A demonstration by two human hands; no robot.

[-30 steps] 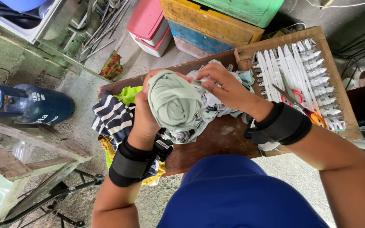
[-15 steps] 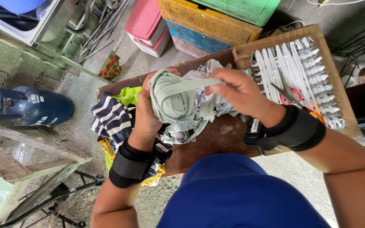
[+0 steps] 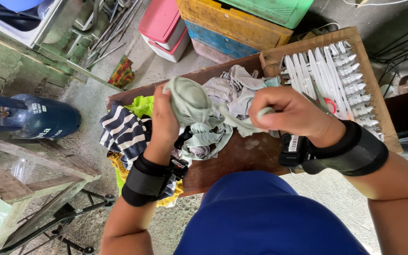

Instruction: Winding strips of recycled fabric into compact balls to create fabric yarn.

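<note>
- Above a dark brown wooden table (image 3: 242, 153), both hands raised with a pale green cloth (image 3: 192, 101) stretched between them.
- Left hand (image 3: 164, 120) closed around the balled end of the pale green cloth, fingers wrapped over the bundle, thumb side toward the camera.
- Right hand (image 3: 289, 113) clenched into a fist on a thin twisted tail of the same cloth, pulling it taut to the right.
- Black wrist straps (image 3: 350, 151) on both forearms, each with a small dark device attached.
- Under the hands, on the table, a heap of grey and pale green rags (image 3: 234, 87), with one more rolled green piece (image 3: 201, 148) just below the left hand.
- At the table's left edge, a navy-and-white striped cloth (image 3: 121, 134) hanging over the side, touching a bright lime-green cloth (image 3: 140, 106).
- To the right, on the table's far corner, a wooden tray (image 3: 308, 45) filled with rows of white clothes pegs (image 3: 336, 73); red-handled scissors (image 3: 327, 104) lying on them, partly hidden by the right hand.
- On the floor at the left, a dark blue gas cylinder (image 3: 34, 120) lying on its side.
- Beyond the table, a pink-and-white box (image 3: 164, 26), plus stacked yellow, blue and green crates (image 3: 234, 23).
- Bottom centre, a blue garment (image 3: 265, 217) on the person's body.
</note>
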